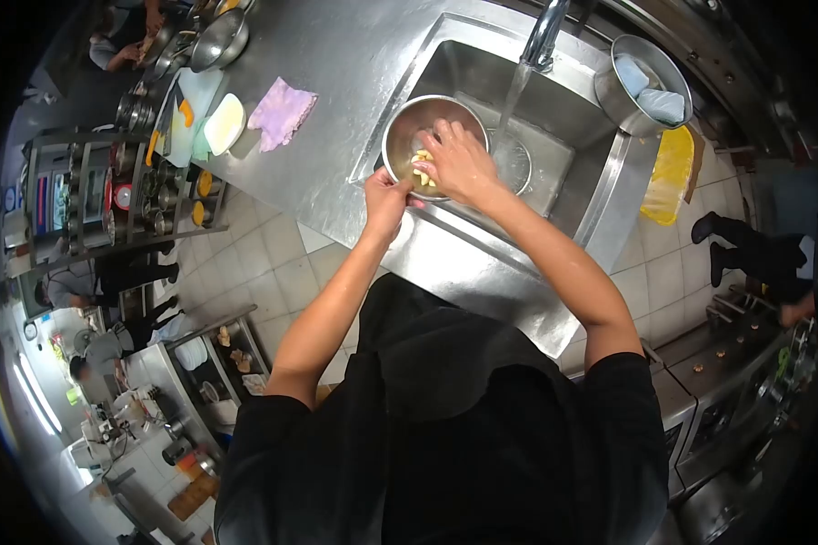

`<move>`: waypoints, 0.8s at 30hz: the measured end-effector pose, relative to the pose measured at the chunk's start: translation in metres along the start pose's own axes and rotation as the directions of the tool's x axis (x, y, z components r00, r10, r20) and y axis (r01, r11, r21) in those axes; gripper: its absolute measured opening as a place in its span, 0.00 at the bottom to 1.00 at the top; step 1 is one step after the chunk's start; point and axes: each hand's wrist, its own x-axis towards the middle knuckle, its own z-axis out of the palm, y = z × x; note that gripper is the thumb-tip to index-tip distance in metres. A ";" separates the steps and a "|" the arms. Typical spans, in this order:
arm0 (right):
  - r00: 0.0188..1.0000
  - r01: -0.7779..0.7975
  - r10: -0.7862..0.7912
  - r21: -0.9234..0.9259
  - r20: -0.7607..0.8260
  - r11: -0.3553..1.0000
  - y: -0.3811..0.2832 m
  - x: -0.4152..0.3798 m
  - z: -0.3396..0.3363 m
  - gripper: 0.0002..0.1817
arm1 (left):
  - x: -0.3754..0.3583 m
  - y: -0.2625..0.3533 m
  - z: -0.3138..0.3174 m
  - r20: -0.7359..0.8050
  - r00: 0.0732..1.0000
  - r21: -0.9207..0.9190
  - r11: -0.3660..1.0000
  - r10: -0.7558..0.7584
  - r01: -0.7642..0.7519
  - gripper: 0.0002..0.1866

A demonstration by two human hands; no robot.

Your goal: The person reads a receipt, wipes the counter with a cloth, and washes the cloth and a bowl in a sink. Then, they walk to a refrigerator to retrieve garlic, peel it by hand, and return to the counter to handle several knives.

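Observation:
A steel bowl (394,150) is held tilted over the near left part of the sink (554,177). My left hand (387,204) grips its near rim, thumb on the edge. Inside the bowl lie several small pale yellow pieces (422,173), which look like peeled garlic cloves. My right hand (459,162) reaches into the bowl, its fingers curled against these pieces; the fingertips are partly hidden. Beside the bowl, water runs from the faucet (541,45) into the sink.
A steel pot (612,91) with blue-grey packs stands right of the sink. A pink cloth (282,111), a white dish (224,124) and an orange-handled knife (185,113) lie on the left counter. A yellow container (669,177) is at the right. Other people work farther off.

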 end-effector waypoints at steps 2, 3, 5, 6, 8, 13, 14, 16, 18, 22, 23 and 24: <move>0.997 0.003 -0.007 0.058 0.071 0.998 -0.001 0.000 0.004 0.14 | 0.001 0.003 0.006 -0.023 1.000 0.029 1.000 -0.007 0.007 0.08; 0.997 0.004 -0.008 0.056 0.072 0.998 0.000 -0.003 0.009 0.14 | 0.003 0.005 0.008 -0.049 0.999 0.060 0.998 -0.011 0.014 0.08; 0.991 0.075 -0.085 0.098 0.105 0.992 -0.002 -0.012 0.018 0.11 | 0.007 0.005 0.002 -0.047 0.998 0.101 0.994 -0.036 0.040 0.08; 0.983 0.093 -0.110 0.117 0.149 0.989 -0.002 -0.017 0.018 0.09 | 0.009 0.007 -0.003 -0.031 0.996 0.127 0.988 -0.088 0.091 0.07; 0.974 0.139 -0.161 0.143 0.162 0.980 -0.006 -0.027 0.021 0.09 | 0.016 0.008 -0.013 -0.025 0.980 0.203 0.959 -0.199 0.200 0.07; 0.950 0.235 -0.265 0.177 0.166 0.956 0.003 -0.051 0.030 0.11 | 0.027 -0.009 -0.027 0.004 0.916 0.160 0.904 -0.401 0.395 0.07; 0.954 0.224 -0.253 0.177 0.163 0.958 0.010 -0.055 0.031 0.11 | 0.030 -0.012 -0.027 0.039 0.890 0.163 0.881 -0.455 0.443 0.07; 0.937 0.277 -0.329 0.321 0.118 0.906 0.027 -0.063 0.031 0.13 | 0.037 -0.022 -0.024 0.104 0.830 0.172 0.832 -0.548 0.528 0.07; 0.948 0.240 -0.304 0.407 0.098 0.881 0.043 -0.068 0.028 0.13 | 0.040 -0.020 -0.011 0.119 0.808 0.201 0.811 -0.577 0.550 0.07; 0.989 0.101 -0.149 0.624 0.024 0.775 0.074 -0.069 0.034 0.12 | 0.048 -0.016 0.028 0.075 0.798 0.266 0.783 -0.598 0.562 0.06; 0.997 0.007 -0.057 0.628 0.060 0.779 0.083 -0.071 0.036 0.11 | 0.055 -0.020 0.036 0.058 0.799 0.298 0.774 -0.599 0.559 0.06; 0.983 -0.154 0.057 0.629 0.172 0.762 0.092 -0.072 0.036 0.11 | 0.068 -0.028 0.040 0.136 0.773 0.349 0.760 -0.620 0.548 0.05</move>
